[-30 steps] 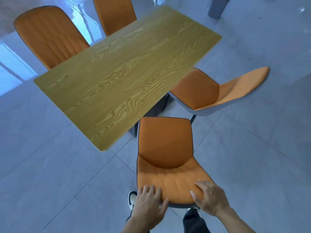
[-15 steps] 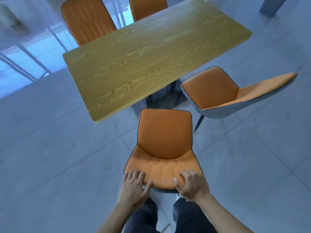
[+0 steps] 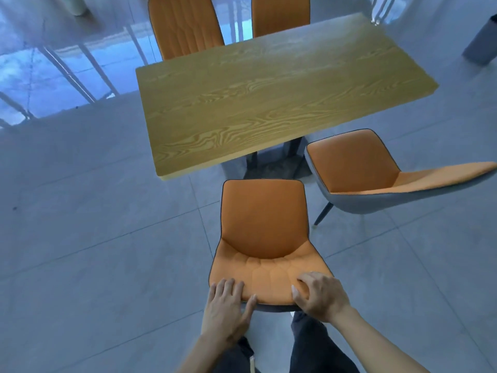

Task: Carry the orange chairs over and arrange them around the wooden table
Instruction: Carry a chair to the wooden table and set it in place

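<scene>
Now, near chair: an orange padded chair with dark piping and a grey shell (image 3: 265, 232) stands on the floor just short of the bench's near edge, its backrest toward the person
Left hand: the left hand (image 3: 224, 309) lies over the left of the backrest's top edge, fingers fairly straight on the orange padding, thumb spread along the rim
Right hand: the right hand (image 3: 318, 294) grips the right of the same top edge, fingers curled over the padding
Bench: a rectangular light wooden bench with bold grain (image 3: 269, 95) stands on a dark base
Side chair: a second orange chair with a grey shell (image 3: 357, 170) stands to the right, its seat close to the bench's near edge
Far chairs: two orange chair backs (image 3: 185, 28) (image 3: 281, 14) rise behind the bench's far edge
Floor: grey tiled floor (image 3: 94, 251)
</scene>
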{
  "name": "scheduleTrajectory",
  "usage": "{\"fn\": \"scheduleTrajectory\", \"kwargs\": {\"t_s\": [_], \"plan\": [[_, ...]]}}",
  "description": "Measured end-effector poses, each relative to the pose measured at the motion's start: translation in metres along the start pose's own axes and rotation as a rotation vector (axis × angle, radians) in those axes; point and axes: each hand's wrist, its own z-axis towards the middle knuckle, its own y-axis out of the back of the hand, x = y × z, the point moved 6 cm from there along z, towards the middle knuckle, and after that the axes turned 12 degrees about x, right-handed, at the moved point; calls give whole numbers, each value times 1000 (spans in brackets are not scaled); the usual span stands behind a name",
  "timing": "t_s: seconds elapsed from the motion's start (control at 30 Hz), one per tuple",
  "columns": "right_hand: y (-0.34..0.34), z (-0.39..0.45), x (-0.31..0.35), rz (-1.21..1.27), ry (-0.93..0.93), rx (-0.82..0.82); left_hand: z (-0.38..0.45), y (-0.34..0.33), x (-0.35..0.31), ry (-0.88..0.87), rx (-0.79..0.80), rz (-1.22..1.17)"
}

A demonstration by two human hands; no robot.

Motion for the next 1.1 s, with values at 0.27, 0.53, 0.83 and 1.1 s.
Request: {"fn": "scheduleTrajectory", "kwargs": {"t_s": [0.27, 0.53, 0.83, 1.1], "plan": [[36, 29, -43, -41, 166, 58, 17, -1, -53, 177, -50, -114], [58, 61, -67, -83, 210, 120, 41, 6, -75, 241, -49, -185], [76, 88, -84, -92, 259, 153, 65, 14, -87, 268, -35, -240], [84, 105, -91, -116, 237, 170, 81, 22, -89, 280, -1, -221]]}}
